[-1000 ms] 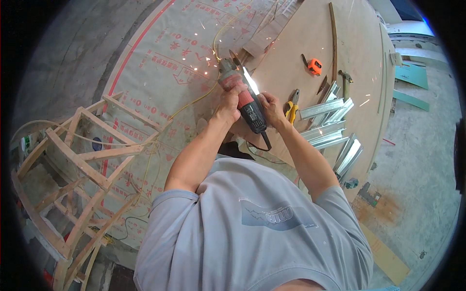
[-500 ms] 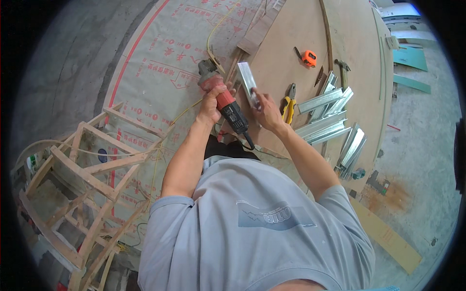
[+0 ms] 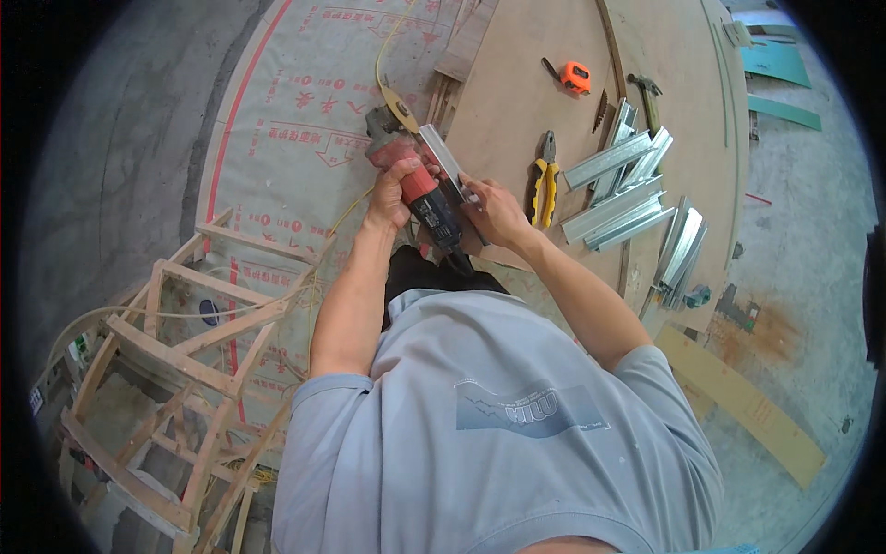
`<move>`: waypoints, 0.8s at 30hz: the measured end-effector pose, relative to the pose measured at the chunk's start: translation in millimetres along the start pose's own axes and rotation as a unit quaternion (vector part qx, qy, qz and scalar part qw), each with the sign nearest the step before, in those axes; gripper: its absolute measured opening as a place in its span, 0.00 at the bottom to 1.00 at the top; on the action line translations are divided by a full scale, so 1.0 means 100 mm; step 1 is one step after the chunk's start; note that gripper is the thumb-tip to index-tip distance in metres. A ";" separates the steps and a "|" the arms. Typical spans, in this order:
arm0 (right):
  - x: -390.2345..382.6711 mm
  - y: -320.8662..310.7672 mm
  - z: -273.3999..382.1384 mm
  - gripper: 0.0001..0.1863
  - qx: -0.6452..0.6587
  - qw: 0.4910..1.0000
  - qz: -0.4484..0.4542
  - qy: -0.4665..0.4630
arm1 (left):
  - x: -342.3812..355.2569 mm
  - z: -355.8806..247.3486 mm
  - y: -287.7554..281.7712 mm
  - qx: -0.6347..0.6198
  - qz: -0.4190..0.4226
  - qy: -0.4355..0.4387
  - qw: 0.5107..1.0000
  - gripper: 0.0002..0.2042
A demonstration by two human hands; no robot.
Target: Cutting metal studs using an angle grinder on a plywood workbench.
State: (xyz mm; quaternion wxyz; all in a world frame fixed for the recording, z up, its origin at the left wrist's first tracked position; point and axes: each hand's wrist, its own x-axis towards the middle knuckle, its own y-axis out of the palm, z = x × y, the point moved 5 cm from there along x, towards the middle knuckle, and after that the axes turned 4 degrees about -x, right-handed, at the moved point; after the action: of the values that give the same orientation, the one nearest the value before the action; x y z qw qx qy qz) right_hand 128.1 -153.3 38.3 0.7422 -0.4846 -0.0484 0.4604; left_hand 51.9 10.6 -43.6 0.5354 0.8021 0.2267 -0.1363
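Observation:
My left hand (image 3: 391, 196) is wrapped round the red-and-black body of an angle grinder (image 3: 426, 205). The grinder's thin yellowish disc (image 3: 401, 111) faces away from me. My right hand (image 3: 496, 212) grips a short silver metal channel (image 3: 439, 152) near its lower end. The channel's far end lies close beside the disc; whether they touch I cannot tell. Yellow-and-black pliers (image 3: 543, 189) rest on the wooden board (image 3: 512, 92) just right of my right hand. Further right lie several cut metal channels (image 3: 609, 162) in loose piles.
An orange tape measure (image 3: 574, 78) and a hammer (image 3: 650, 100) lie on the board's far part. A wooden ladder-like frame (image 3: 175, 355) stands at left. Printed grey floor sheeting (image 3: 295, 102) spreads beyond it, crossed by a yellow cord (image 3: 349, 216).
The metal channel has come down and left, its far end now beside the grinder's disc. The grinder has turned a little, showing more of the disc. The whole view has shifted slightly.

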 end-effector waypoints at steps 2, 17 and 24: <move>0.02 0.01 -0.06 0.30 0.024 1.000 0.001 -0.001 | 0.00 0.00 0.07 -0.027 0.014 0.006 1.000 0.18; 0.04 0.02 -0.09 0.27 0.054 0.999 0.001 -0.003 | 0.04 0.02 0.06 -0.023 -0.003 -0.012 1.000 0.18; 0.04 -0.01 -0.05 0.26 0.050 0.999 -0.008 -0.013 | 0.01 0.02 0.07 -0.003 -0.011 -0.015 1.000 0.19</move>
State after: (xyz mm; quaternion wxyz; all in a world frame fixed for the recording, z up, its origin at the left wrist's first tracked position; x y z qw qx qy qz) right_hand 133.5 -154.4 34.8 0.7687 -0.4401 -0.0390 0.4625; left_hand 55.9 7.3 -39.3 0.5398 0.7958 0.2274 -0.1535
